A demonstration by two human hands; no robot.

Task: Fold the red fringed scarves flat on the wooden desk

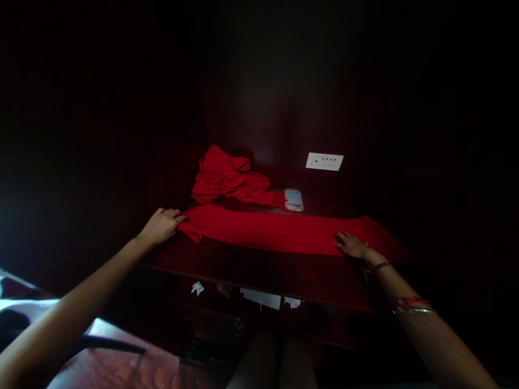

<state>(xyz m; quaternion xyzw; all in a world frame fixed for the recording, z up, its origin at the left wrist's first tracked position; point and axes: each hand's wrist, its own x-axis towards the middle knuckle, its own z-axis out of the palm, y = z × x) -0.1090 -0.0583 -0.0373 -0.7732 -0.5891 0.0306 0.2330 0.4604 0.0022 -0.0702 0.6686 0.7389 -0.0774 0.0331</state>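
A long piece of red cloth (267, 231) lies stretched across a dark wooden shelf (259, 270). At its left end, my left hand (162, 224) has its fingers closed on the cloth's edge, where a small corner is bunched. Toward the right part, my right hand (351, 245) rests flat on the cloth with fingers spread. Bracelets circle my right wrist and forearm. Behind the stretched cloth sits a crumpled heap of red fabric (227, 178), with a strip trailing right to a small pale, blurred card-like item (293, 199).
A white socket plate (324, 161) is on the dark back wall. Below the shelf's front edge, paper scraps (197, 288) and a larger white sheet (261, 298) lie on a lower level. Patterned fabric (117, 367) shows at the lower left. My legs are at the bottom.
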